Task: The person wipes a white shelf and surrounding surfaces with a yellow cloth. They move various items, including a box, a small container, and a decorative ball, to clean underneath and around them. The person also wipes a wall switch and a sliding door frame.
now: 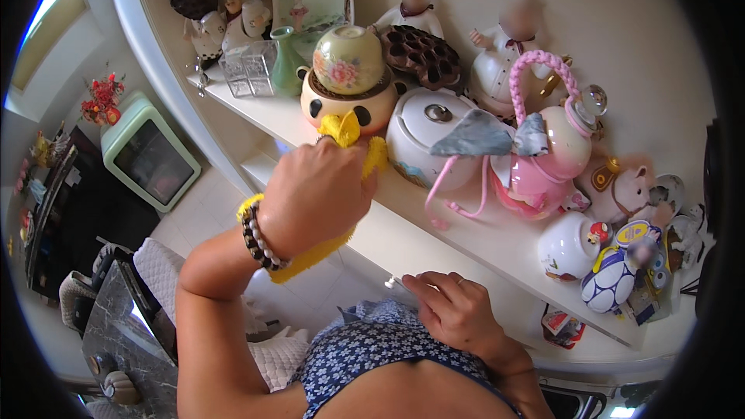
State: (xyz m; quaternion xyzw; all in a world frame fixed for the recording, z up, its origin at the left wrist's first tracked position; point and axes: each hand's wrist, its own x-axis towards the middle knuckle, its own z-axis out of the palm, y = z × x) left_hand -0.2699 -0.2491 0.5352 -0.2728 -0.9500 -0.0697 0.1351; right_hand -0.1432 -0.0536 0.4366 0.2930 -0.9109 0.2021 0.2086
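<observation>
My left hand (326,186) grips a yellow cloth (317,253), which hangs below the wrist and bunches up beyond the knuckles. The bunched end is against the front of a face-shaped pot (314,96) with dark eyes. On that pot sits an upside-down floral bowl (349,61). Low in front of my body, my right hand (457,308) has its fingertips together at a small white object (391,283) whose kind is unclear. A white lidded jar (425,134) stands right of the pot, with a grey cloth piece (474,134) over its side.
Along the shelf (465,230) stand a green vase (286,64), a clear box (247,70), a dried lotus pod (422,55) and chef figurines (503,58). Further right are a pink gourd-shaped ornament (538,174), a white pot (567,247) and a ball (608,279). A marble table (122,314) is lower left.
</observation>
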